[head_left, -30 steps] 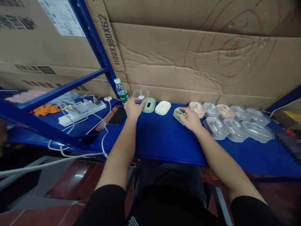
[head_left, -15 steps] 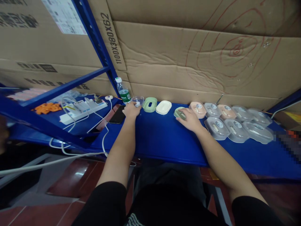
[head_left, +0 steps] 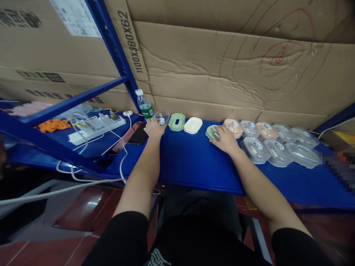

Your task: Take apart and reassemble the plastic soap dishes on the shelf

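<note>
At the left of the blue shelf, my left hand [head_left: 155, 128] is at the near side of a clear plastic cover [head_left: 163, 115], fingers curled round its near edge. A white round spot shows inside that cover. My right hand [head_left: 226, 139] grips the right side of a small light green oval dish [head_left: 211, 131], thumb at the near edge and fingers on top. Between the hands lie a green oval frame [head_left: 172, 123] with a slot in it and a cream shallow oval tray [head_left: 193, 126]. Fingertips are partly hidden on both hands.
Several lidded oval boxes, grey [head_left: 255, 149] and pink [head_left: 233, 127], stand at the right. A water bottle [head_left: 144, 107] and a phone [head_left: 138, 133] are at the left. Beyond a blue post lie a power strip [head_left: 97, 128] and cables. Cardboard [head_left: 194, 66] walls the back.
The view has shifted very slightly. My right fingers have moved a little over the green dish, and more of the clear cover shows past my left hand.
</note>
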`<state>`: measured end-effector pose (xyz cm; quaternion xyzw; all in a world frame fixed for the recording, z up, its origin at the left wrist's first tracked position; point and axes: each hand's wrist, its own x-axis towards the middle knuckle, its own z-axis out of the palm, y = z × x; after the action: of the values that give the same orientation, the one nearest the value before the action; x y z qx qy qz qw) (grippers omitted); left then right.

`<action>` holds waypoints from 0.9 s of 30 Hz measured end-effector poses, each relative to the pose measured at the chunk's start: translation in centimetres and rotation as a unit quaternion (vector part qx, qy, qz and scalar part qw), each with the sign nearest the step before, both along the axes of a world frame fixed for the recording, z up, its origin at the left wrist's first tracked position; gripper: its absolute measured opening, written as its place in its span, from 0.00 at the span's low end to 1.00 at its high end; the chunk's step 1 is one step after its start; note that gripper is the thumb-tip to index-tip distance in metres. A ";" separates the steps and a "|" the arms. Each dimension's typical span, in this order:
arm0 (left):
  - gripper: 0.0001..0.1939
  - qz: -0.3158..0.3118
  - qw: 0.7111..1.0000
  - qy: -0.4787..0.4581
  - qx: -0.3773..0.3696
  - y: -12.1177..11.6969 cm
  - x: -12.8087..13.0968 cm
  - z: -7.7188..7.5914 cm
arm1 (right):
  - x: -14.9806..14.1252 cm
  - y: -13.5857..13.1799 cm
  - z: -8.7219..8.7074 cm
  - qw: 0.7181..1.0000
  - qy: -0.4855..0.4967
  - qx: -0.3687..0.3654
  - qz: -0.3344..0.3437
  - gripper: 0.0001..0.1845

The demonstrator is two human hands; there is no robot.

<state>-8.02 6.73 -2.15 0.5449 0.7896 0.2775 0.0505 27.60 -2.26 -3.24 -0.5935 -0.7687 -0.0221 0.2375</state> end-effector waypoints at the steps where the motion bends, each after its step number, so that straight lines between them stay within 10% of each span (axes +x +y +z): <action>1: 0.30 0.001 1.000 -0.003 0.002 0.0 0.0 0.0 | 0.0 0.0 0.1 1.000 0.003 0.000 -0.011 0.39; 10: 0.36 -0.022 0.993 -0.007 0.112 -1.8 1.7 2.3 | -0.9 -0.5 1.3 0.994 0.108 0.029 -0.010 0.39; 15: 0.30 -0.241 0.944 0.022 0.223 -3.7 6.2 2.3 | -1.6 -0.8 1.8 0.963 0.266 0.031 0.015 0.22; 19: 0.39 -0.455 0.868 0.011 0.196 -5.1 10.1 0.7 | -2.1 -1.0 1.7 0.933 0.358 0.000 0.044 0.17; 27: 0.51 -0.504 0.845 -0.165 0.073 -5.6 10.6 -0.7 | -2.9 -1.3 1.1 0.912 0.380 0.036 0.152 0.11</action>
<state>2.58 1.16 -2.89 0.8162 0.3637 0.3562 0.2731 24.69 -3.59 -2.13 -0.4242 -0.7002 0.2140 0.5330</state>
